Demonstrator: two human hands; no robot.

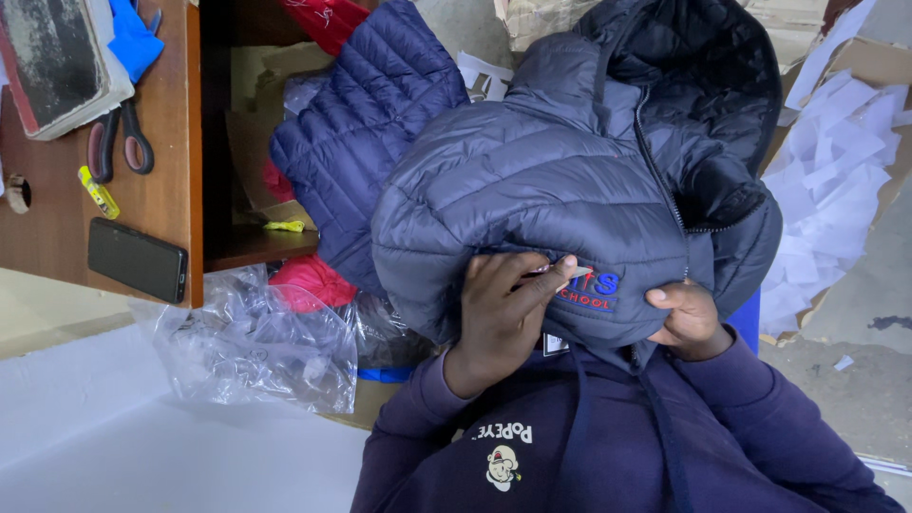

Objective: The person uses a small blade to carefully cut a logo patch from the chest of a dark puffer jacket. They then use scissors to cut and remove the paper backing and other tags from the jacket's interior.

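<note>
Centre frame — navy quilted hooded jacket [570, 180], held at its hem. Left hand [503, 318] pinches a small tag [575, 274]; right hand [689, 318] grips the fabric. Best kept taut — steady pinch.

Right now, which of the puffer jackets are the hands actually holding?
The greyish navy hooded jacket with the embroidered chest patch: the left hand and right hand grip its front. The bluer quilted jacket lies untouched behind it.

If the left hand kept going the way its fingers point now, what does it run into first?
The left hand is already pressed on the grey puffer jacket, fingers toward the embroidered badge; probably that first.
</note>
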